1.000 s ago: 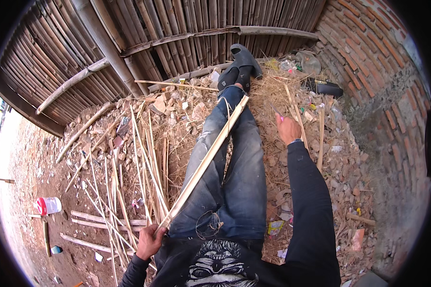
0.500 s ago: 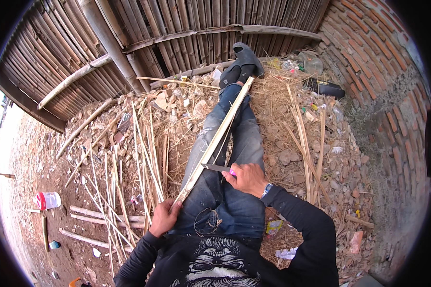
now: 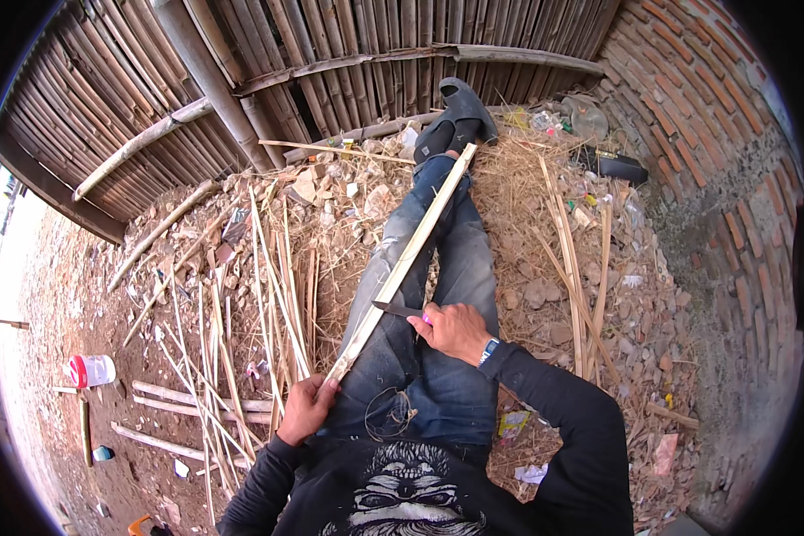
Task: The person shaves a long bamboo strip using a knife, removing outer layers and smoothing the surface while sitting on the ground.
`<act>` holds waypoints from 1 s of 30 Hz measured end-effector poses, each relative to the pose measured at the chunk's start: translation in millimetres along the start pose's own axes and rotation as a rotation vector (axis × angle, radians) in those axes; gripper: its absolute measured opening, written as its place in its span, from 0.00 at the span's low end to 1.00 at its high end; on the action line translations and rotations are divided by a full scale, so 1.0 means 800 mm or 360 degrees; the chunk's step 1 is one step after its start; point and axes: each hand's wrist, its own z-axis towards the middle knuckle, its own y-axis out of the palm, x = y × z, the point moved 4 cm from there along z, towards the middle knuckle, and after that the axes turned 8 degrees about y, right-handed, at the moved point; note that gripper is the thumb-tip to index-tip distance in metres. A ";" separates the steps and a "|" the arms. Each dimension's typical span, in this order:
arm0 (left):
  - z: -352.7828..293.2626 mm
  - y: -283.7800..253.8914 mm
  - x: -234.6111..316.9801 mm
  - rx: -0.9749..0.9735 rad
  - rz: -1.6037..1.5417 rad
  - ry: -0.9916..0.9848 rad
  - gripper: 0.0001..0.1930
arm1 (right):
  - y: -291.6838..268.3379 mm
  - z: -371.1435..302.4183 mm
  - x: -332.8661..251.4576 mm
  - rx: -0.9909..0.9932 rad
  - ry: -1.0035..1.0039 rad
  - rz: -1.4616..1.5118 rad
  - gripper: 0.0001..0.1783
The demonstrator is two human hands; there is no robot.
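Observation:
A long, pale bamboo strip [image 3: 413, 252] lies slantwise over my outstretched legs, from my lap up toward my crossed feet. My left hand [image 3: 306, 406] is closed round its near end, beside my left hip. In my right hand [image 3: 456, 332] is a knife [image 3: 397, 310] with a dark blade; a bit of its pink handle shows between the fingers. The blade points left, and its tip reaches the right edge of the strip above my thighs. A thin curled shaving [image 3: 391, 415] rests on my lap.
Many split bamboo strips [image 3: 268, 295] lie to my left, beside several thicker poles [image 3: 201, 404]. More strips [image 3: 573, 277] are on the right. A white and red bucket [image 3: 92, 371] stands far left. A bamboo wall [image 3: 366, 89] and a brick wall [image 3: 732, 223] bound the rubble ground.
The knife has turned slightly in my right hand, its blade now showing darker. That hand stays almost in place, and my left hand still grips the bamboo strip's near end.

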 end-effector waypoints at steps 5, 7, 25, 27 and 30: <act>-0.010 -0.015 0.006 0.0088 0.0362 0.0114 0.20 | 0.008 0.012 0.017 0.0129 -0.0149 -0.0047 0.31; -0.014 -0.022 -0.005 0.0112 0.0401 0.0119 0.22 | 0.006 0.024 0.021 0.0183 -0.0079 -0.0130 0.31; -0.114 -0.072 -0.095 -0.0001 0.0192 -0.0158 0.19 | -0.083 0.037 0.105 0.0293 0.0405 -0.0047 0.31; -0.101 -0.083 -0.108 -0.0100 0.0561 -0.0139 0.21 | -0.057 0.026 0.061 0.0262 0.0172 0.0056 0.30; -0.061 -0.083 -0.061 0.0042 0.0657 0.0114 0.25 | -0.030 0.020 0.024 0.0128 0.0092 0.0152 0.30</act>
